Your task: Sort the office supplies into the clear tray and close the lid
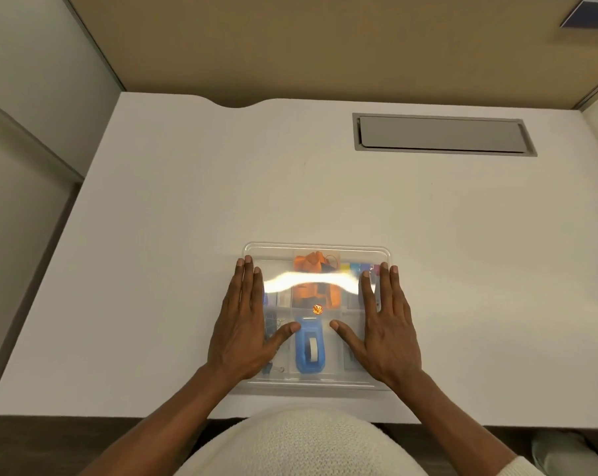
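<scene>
Clear tray [316, 247] sat at desk's [153, 235] 6 o'clock edge, lid [338, 324] on. Left hand [244, 328] and right hand [387, 331] lay spread flat, apparently pressing it shut. Blue tape dispenser [309, 348] inside.

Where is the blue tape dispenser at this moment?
The blue tape dispenser lies inside the clear tray, under its lid, in the near middle compartment, between the thumbs of the left hand and right hand.

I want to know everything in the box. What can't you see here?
Head view only:
- Left compartments: left hand covers them.
- Right compartments: right hand covers them.
- Middle of clear tray: glare on lid hides items.
- Small orange thing: too tiny to name.
</scene>
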The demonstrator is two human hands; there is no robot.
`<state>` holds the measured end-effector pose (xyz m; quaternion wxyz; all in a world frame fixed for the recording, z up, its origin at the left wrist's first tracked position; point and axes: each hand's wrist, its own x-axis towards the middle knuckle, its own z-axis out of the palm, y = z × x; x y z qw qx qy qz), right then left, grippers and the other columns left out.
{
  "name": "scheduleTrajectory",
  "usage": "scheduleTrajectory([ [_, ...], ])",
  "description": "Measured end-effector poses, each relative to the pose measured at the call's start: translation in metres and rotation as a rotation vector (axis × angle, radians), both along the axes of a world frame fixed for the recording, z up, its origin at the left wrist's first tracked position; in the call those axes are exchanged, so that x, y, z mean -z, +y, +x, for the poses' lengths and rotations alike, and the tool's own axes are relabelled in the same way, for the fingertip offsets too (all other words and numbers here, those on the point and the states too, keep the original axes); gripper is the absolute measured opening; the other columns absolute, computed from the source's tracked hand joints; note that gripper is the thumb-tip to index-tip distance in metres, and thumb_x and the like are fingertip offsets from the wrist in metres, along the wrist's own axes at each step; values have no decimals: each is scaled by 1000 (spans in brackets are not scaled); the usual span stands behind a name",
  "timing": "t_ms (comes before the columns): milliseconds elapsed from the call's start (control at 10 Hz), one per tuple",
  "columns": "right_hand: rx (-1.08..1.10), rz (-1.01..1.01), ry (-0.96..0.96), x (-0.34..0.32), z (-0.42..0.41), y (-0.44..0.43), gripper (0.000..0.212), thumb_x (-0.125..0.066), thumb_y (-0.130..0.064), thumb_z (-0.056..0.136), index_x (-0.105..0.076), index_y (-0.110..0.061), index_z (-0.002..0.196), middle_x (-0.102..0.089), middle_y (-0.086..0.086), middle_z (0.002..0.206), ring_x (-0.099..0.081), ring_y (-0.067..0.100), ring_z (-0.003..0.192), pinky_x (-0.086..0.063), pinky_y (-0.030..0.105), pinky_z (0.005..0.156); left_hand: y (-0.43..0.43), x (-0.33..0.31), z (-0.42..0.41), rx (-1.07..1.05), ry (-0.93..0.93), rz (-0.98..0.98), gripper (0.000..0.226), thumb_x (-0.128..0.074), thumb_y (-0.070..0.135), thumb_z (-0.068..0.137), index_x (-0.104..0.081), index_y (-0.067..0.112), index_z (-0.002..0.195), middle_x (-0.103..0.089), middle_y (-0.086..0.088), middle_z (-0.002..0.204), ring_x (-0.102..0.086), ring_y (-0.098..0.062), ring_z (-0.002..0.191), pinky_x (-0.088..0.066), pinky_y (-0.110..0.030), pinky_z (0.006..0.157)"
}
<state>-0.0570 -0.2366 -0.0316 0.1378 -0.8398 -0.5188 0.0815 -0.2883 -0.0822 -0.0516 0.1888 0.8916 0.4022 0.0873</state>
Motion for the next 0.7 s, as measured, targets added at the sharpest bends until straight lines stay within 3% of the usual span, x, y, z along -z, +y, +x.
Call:
scheduleTrajectory([
  [300,-32,-54,-78,-2,0,0,98,-39,-78,90,-5,-19,162,6,13,170,4,31,157,-22,56,123,1,-11,5,35,189,94,122,-33,90,84,-3,0,161,9,-18,171,5,-31,159,-20,-51,126],
  [400,-19,-121,-121,-9,-2,3,99,-32,-83,89,-13,-19,162,3,14,169,3,31,157,-15,59,123,2,-17,7,57,284,97,122,-26,91,85,-6,-2,160,10,-21,170,8,-33,159,-17,-56,126],
  [500,12,-191,-111,-20,1,6,105,-28,-92,81,-26,-21,159,-8,14,169,-1,28,157,-5,57,124,1,-24,8,36,379,58,124,-17,95,81,-5,1,161,16,-18,169,15,-31,158,-5,-58,126],
  [600,51,-129,-56,-33,4,10,92,-40,-89,80,-47,-26,146,-26,11,165,-14,27,156,-13,55,123,1,-33,10,27,431,2,127,-12,99,76,0,6,162,25,-15,167,24,-29,156,10,-57,125],
  [700,57,21,50,-51,11,18,71,-64,-70,82,-56,-22,134,-38,12,158,-29,31,150,-34,50,114,7,-46,11,39,463,32,130,-17,101,71,-10,10,163,23,-21,166,22,-35,155,16,-57,123],
])
